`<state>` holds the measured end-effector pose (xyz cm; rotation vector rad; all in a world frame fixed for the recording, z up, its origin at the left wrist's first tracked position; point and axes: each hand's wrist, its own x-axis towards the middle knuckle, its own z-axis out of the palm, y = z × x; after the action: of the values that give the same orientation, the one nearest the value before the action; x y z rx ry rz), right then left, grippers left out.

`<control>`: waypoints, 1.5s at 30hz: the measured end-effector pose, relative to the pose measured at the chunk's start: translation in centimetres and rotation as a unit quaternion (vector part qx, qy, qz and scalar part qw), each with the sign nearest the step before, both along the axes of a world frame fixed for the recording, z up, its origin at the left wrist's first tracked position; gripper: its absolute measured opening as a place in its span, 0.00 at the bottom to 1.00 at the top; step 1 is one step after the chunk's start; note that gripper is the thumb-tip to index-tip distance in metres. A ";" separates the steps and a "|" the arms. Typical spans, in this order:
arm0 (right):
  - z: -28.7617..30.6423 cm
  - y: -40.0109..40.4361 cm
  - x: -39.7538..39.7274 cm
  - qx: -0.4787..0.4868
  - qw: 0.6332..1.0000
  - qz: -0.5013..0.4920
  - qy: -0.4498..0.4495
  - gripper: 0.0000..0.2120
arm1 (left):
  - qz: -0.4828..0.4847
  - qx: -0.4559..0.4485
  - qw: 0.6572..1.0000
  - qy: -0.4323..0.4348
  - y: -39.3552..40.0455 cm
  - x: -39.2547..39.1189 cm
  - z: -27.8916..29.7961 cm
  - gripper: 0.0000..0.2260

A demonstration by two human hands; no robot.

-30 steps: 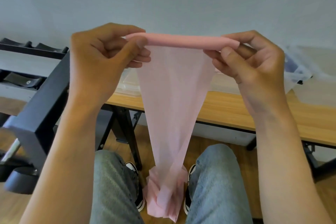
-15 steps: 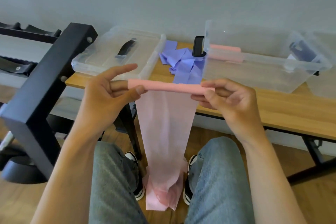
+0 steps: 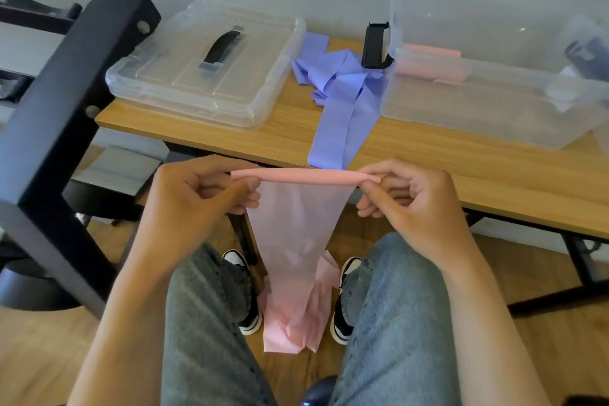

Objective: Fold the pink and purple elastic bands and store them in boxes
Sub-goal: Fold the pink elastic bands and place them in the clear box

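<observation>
Wooden surface w/ clear boxes sits just past the knees. Pink band is held in front of the lap, top edge rolled into a tight tube, rest hanging btwn the legs to a crumpled heap on the floor. Left hand & right hand each have a narrow grip, pinching one end of the roll. Vs 1 s ago, hands have dropped from face height to surface-edge level, so rolling seems underway; most of the length probably remains. Purple band lies loose on the surface btwn closed box & open box, which already holds a pink roll.
</observation>
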<state>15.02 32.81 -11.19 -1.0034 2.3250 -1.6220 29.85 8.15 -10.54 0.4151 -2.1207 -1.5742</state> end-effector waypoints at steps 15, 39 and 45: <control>-3.6 0.1 1.2 -0.016 0.991 -0.046 -0.123 0.18 | 0.015 0.009 0.999 -0.033 0.4 0.6 -3.7 0.19; -4.8 1.1 1.9 0.016 0.994 -0.058 -0.088 0.17 | 0.005 0.015 0.999 -0.037 1.2 1.1 -4.5 0.19; -4.7 1.2 2.2 0.008 0.998 -0.054 -0.033 0.10 | -0.017 -0.003 0.999 -0.034 1.2 1.4 -4.6 0.12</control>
<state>17.23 34.00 -15.93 -0.8212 2.3826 -1.6457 31.20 9.39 -15.13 0.4384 -2.1939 -1.5940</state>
